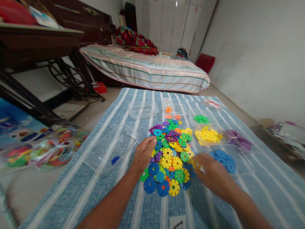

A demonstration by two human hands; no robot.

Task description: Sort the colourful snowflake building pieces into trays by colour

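A heap of notched plastic discs (167, 153) in yellow, blue, green, purple and orange is spread over the middle of the striped cloth. My left hand (143, 155) is at the heap's left edge, thumb and fingers pressed together; whatever they may hold is hidden. Over the heap's right edge, slightly blurred, my right hand (212, 171) pinches a yellow notched disc (196, 163). To the right, clear containers hold sorted discs: green discs (201, 119), yellow discs (207, 136), purple discs (239, 140) and blue discs (224, 161). A few orange discs (168, 110) lie in and by another container at the back.
A clear box (143, 109) stands at the back left. Another clear container (107, 152) with a dark blue disc (115, 160) is left of the heap. A small clear case (212, 103) sits far right. Bags of colourful pieces (52, 149) are beside the table; a bed (147, 71) stands beyond.
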